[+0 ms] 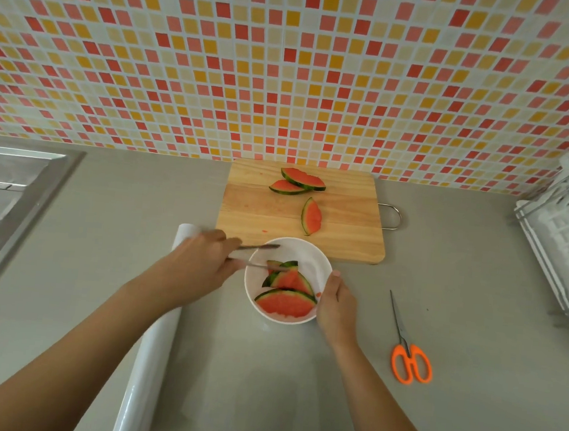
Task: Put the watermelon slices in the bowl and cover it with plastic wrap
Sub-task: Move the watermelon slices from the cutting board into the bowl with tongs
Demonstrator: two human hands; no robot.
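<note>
Lowering red, green-rinded watermelon slices (pixel 287 284) into the white round bowl (pixel 319 270) at centre frame.
Left hand (pixel 200 263) gripped metal tongs (pixel 259 256); right hand (pixel 333 305) grasped the rim; remaining slices (pixel 311 216) on the wooden board (pixel 259 209) above could slip.

Light: bright, even, diffuse | Shadows: faint, soft under both forearms | Glare: sheen seen on the plastic wrap roll (pixel 146 368) beneath the left hand (pixel 200 263) | Blur: slight at that hand | Distortion: wide-angle bending noted at edges
</note>
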